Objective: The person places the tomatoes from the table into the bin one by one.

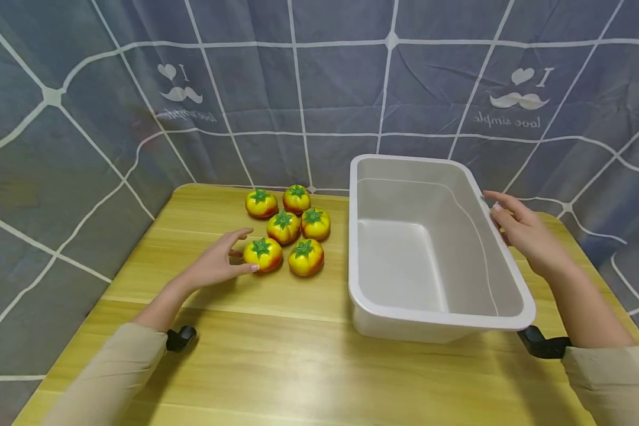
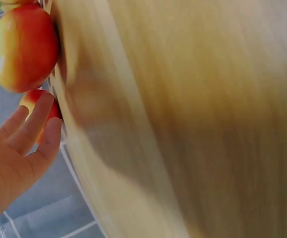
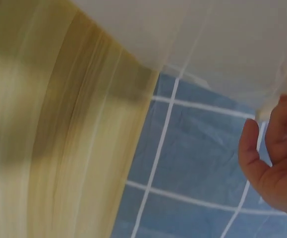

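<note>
Several yellow-and-red tomatoes with green star-shaped tops sit in a loose cluster on the wooden table point(image 1: 234, 337). My left hand point(image 1: 218, 260) is at the nearest left tomato point(image 1: 263, 254), thumb in front of it and fingers spread along its left side. In the left wrist view, the fingers of the left hand point(image 2: 19, 153) are parted, with a tomato point(image 2: 25, 48) just beyond them. My right hand point(image 1: 527, 234) is at the outer right side of a pale grey plastic bin point(image 1: 442, 322), fingertips at its rim. In the right wrist view, the fingers of this hand point(image 3: 282, 163) bend loosely beside the bin wall.
A blue-grey curtain point(image 1: 341, 89) with white grid lines hangs behind the table and along its sides. The bin stands to the right of the tomatoes, its top uncovered, and nothing is seen inside it. Both wrists carry a black mount point(image 1: 181, 339).
</note>
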The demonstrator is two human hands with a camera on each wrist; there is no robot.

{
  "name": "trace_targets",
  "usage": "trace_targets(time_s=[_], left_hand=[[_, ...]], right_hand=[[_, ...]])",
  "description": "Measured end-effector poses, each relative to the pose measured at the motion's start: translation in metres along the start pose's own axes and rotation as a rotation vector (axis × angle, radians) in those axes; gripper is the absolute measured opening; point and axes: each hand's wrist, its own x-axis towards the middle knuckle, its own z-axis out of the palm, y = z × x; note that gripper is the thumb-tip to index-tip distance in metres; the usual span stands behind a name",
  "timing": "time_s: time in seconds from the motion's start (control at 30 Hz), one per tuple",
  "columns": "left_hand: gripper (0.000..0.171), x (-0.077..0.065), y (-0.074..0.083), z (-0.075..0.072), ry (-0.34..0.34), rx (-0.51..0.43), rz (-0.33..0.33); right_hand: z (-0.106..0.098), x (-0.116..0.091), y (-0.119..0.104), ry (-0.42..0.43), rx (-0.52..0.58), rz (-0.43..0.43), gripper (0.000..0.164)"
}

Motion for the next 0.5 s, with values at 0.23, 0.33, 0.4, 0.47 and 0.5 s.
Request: trace_targets(time_s=[0.23,0.33,0.4,0.47,0.5], left_hand=[[0.079,0.005,0.000,0.011,0.019,-0.020,0.027],[0.078,0.006,0.000,0.015,0.018,-0.011,0.022],[0.077,0.007,0.001,0.016,0.019,-0.004,0.014],[0.076,0.008,0.001,0.018,0.018,-0.006,0.005],[0.076,0.009,0.001,0.018,0.020,-0.012,0.000]], right_hand=[[0.012,0.010,-0.010,0.074,0.043,0.089,0.052],[0.017,0.012,-0.012,0.131,0.003,0.103,0.051],[0.018,0.013,-0.014,0.169,-0.030,0.094,0.049],[0.020,0.013,-0.014,0.194,-0.058,0.091,0.049],[0.021,0.013,-0.014,0.202,-0.059,0.090,0.049]])
